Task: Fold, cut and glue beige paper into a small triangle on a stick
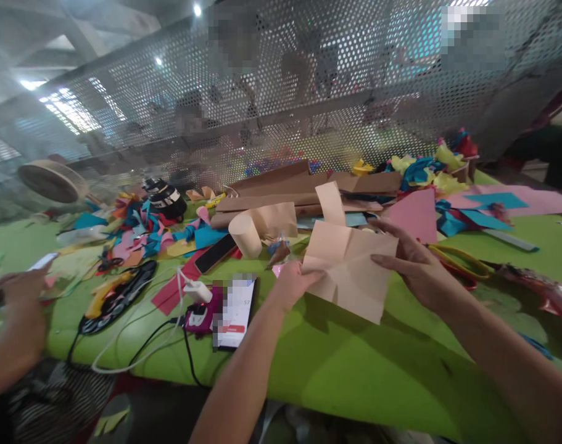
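Well, creased tan paper (355, 277) held by two hands

The left hand (290, 285) has its thumb and fingers closed on the left edge; the right hand (417, 262) clamps the right side, thumb on the face, fingers partly hidden behind. The creased tan paper is over the green table (331, 382), in front of a tan roll (246, 236). A phone (240, 311) lies near the left forearm, and yellow-handled scissors (461, 262) lie beside the right wrist
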Motion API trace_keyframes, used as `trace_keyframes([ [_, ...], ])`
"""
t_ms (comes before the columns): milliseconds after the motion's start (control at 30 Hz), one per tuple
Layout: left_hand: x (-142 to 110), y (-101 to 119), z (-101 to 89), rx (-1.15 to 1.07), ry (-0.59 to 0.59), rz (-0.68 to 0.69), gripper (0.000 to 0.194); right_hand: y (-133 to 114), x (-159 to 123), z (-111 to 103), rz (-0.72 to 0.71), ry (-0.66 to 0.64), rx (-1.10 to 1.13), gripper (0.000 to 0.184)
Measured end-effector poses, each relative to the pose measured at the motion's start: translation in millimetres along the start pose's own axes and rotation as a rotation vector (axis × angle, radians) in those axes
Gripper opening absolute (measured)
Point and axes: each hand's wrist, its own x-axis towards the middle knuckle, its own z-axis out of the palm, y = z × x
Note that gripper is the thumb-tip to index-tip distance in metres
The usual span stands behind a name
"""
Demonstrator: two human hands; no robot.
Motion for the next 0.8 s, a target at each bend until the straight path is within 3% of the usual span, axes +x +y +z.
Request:
trace_keyframes([
  [100, -1, 3, -1.2, -0.067, -0.001, 0.010, 0.029, -5, -1, -7, -0.083, -0.117, -0.068, 0.067],
  [233, -3, 10, -2.1, -0.078, 0.012, 0.020, 0.027, -6, -1, -17, -0.201, -0.168, -0.111, 0.071],
  [433, -5, 10, -0.2, -0.104, 0.009, 0.010, 0.025, -17, -1, -18, -0.290, -0.149, -0.319, 0.034],
  [567, -3, 3, -0.5, -0.066, 0.024, -0.029, 0.017, -19, 1, -16, -0.226, -0.124, -0.388, 0.020],
  [800, -1, -2, -1.2, -0.029, -0.081, 0.024, 0.034, 2, 8, -17, -0.059, -0.011, -0.190, 0.035],
])
